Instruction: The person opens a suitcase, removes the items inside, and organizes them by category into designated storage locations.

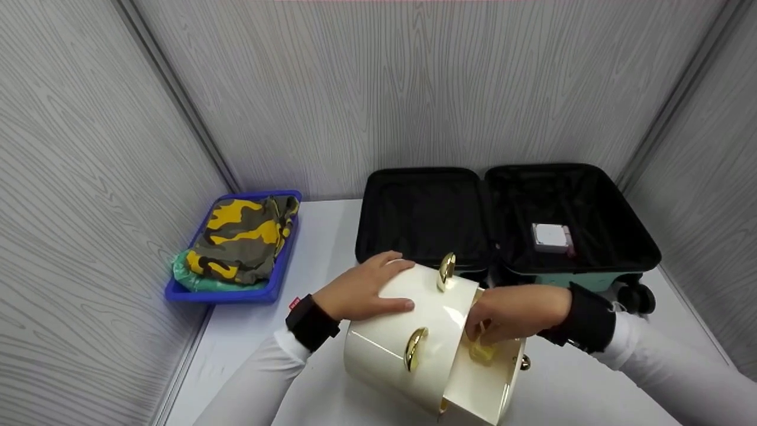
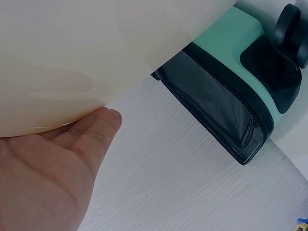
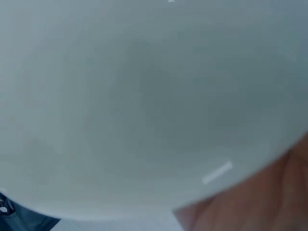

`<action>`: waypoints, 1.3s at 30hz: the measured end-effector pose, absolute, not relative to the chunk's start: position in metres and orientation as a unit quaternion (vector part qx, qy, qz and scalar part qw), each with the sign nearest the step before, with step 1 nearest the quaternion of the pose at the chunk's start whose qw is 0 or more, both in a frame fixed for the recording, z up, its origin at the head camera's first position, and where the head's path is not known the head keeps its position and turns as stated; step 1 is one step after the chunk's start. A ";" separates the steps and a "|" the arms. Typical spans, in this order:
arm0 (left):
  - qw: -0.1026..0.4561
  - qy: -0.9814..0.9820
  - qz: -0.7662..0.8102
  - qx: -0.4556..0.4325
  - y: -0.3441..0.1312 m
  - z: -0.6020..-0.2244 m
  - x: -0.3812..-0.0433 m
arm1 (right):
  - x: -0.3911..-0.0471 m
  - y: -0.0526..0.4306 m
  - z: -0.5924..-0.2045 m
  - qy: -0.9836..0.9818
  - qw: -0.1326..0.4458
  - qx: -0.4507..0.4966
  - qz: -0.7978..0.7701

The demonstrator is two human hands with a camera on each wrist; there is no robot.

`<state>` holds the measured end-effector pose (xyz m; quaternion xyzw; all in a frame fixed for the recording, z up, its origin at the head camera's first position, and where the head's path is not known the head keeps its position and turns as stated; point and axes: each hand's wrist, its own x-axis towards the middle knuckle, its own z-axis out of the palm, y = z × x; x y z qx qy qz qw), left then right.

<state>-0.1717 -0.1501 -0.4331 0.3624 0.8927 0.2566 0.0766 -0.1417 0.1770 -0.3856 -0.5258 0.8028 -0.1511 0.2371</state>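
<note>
A glossy cream cylindrical drawer box (image 1: 408, 355) with gold handles lies in front of me, its drawer (image 1: 476, 384) pulled out on the right. My left hand (image 1: 369, 290) rests on the box's curved top, fingers spread; in the left wrist view the same hand (image 2: 53, 178) lies against the cream surface. My right hand (image 1: 520, 312) reaches into the drawer, fingers curled down, and pinches a small see-through yellow object (image 1: 484, 354) whose kind I cannot tell. In the right wrist view the cream wall (image 3: 144, 120) hides most of that hand (image 3: 255, 202).
An open suitcase (image 1: 423, 216) with black lining and a mint shell stands behind the box. A small white box (image 1: 551, 235) lies in its right half. At the left, a blue tray (image 1: 275, 281) holds folded yellow-and-grey camouflage cloth (image 1: 242, 236) and a green plastic-like item (image 1: 192, 278).
</note>
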 end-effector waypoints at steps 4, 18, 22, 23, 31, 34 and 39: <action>0.078 0.893 0.256 0.362 -0.150 -0.433 -0.172 | -0.141 0.177 -0.388 0.811 0.225 -0.520 -0.145; 0.078 0.892 0.261 0.360 -0.150 -0.431 -0.171 | -0.126 0.222 -0.367 0.800 0.010 -0.538 -0.266; 0.076 0.892 0.263 0.360 -0.150 -0.431 -0.170 | -0.112 0.239 -0.377 0.785 0.029 -0.526 -0.325; 0.074 0.892 0.263 0.360 -0.150 -0.431 -0.170 | -0.109 0.243 -0.380 0.781 0.046 -0.525 -0.335; 0.073 0.892 0.264 0.361 -0.150 -0.434 -0.169 | -0.084 0.252 -0.418 0.824 0.051 -0.483 -0.292; 0.074 0.891 0.264 0.361 -0.151 -0.435 -0.170 | -0.079 0.249 -0.427 0.847 0.037 -0.455 -0.272; 0.076 0.893 0.261 0.359 -0.150 -0.434 -0.171 | -0.078 0.237 -0.436 0.842 0.022 -0.449 -0.297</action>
